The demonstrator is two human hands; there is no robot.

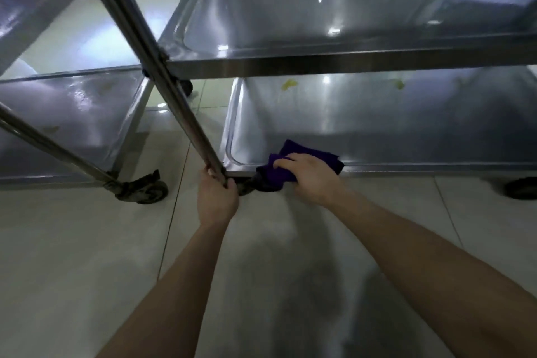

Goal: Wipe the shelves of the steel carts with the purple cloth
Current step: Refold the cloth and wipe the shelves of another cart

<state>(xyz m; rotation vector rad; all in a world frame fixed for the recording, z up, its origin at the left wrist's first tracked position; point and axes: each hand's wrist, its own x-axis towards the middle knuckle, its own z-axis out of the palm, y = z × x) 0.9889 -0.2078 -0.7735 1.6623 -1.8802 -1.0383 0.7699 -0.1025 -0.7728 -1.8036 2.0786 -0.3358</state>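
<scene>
A steel cart stands in front of me with a middle shelf (334, 23) and a bottom shelf (377, 125). My right hand (311, 177) grips the purple cloth (308, 155), which lies over the near left rim of the bottom shelf and hangs partly over its edge. My left hand (216, 197) grips the cart's corner post (186, 113) just above the floor. Yellowish stains (289, 84) sit near the back of the bottom shelf.
A second steel cart (72, 113) stands to the left, with a caster wheel (148, 190) near my left hand. Another wheel (523, 187) of the front cart shows at the right. Pale tiled floor (87, 256) lies below my arms.
</scene>
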